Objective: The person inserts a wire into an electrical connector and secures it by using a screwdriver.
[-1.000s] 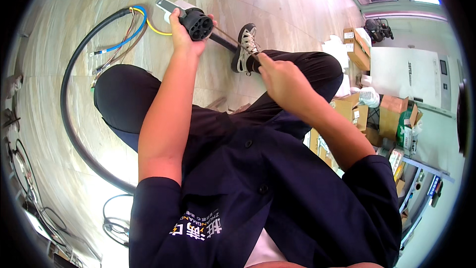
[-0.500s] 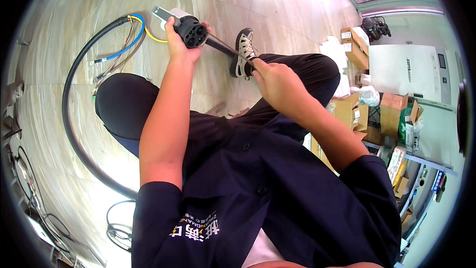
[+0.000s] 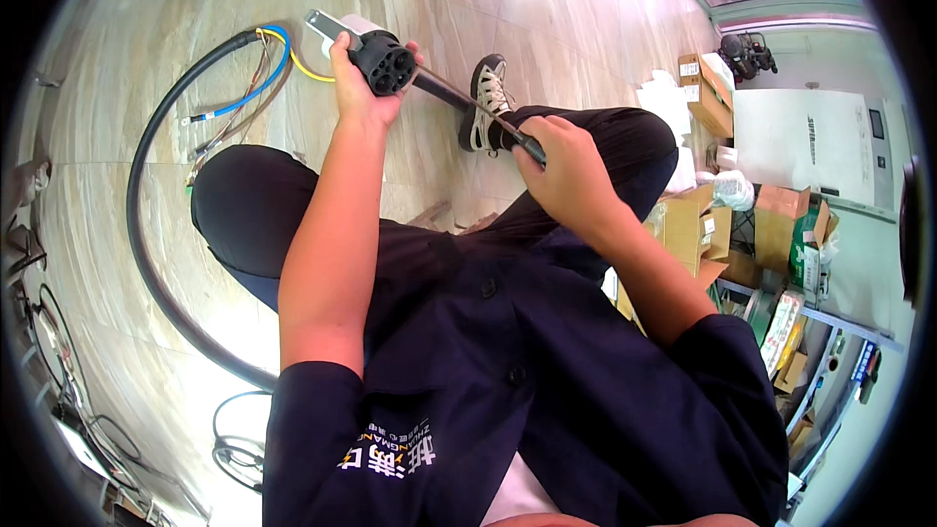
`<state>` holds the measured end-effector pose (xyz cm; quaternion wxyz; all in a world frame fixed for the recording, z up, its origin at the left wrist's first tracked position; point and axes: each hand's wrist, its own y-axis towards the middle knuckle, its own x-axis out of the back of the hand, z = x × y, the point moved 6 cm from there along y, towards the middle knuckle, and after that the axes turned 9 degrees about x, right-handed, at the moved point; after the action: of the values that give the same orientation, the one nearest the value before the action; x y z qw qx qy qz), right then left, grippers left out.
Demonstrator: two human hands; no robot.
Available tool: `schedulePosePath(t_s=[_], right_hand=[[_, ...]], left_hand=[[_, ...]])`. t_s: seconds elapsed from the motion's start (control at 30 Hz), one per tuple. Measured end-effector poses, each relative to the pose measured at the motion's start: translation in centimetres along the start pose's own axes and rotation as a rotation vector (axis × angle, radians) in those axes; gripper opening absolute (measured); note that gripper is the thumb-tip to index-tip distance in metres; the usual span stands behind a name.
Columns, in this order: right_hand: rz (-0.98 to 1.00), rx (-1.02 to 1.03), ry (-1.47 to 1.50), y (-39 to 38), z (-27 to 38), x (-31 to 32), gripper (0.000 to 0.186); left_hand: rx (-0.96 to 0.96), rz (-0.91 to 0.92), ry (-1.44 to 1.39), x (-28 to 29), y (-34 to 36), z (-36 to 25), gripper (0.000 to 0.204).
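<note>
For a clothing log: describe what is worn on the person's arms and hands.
Both forearms are bare, and the left hand and right hand wear no gloves, rings or watch. Short dark navy sleeves of a buttoned work shirt end above the elbows; white lettering marks the chest.

We noted a black round connector (image 3: pixel 384 60) with a pale grey body behind it. The tool shaft (image 3: pixel 459 101) was black with a glint of light along it. The thick cable (image 3: pixel 146 234) on the floor was black; its loose wires (image 3: pixel 256 88) showed blue, yellow and brown. The floor (image 3: pixel 117 137) was beige with marbled streaks. Shirt (image 3: pixel 527 381) dark navy with white print; trousers (image 3: pixel 244 205) black. The shoe (image 3: pixel 486 98) was black with white laces. Boxes (image 3: pixel 698 234) brown cardboard.
</note>
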<state>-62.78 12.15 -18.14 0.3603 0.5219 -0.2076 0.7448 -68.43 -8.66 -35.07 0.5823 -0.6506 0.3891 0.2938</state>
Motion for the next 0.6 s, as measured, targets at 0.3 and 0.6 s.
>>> schedulePosePath(t_s=[0.3,0.6], right_hand=[[0.17,-0.644,0.553,-1.9,-3.4,-2.9,0.032],[-0.087,-0.267,0.258,-1.1,-0.7,-0.6,0.03]], left_hand=[[-0.002,-0.011,0.034,0.4,0.1,0.0,0.054],[0.001,0.012,0.035,0.2,0.1,-0.1,0.054]])
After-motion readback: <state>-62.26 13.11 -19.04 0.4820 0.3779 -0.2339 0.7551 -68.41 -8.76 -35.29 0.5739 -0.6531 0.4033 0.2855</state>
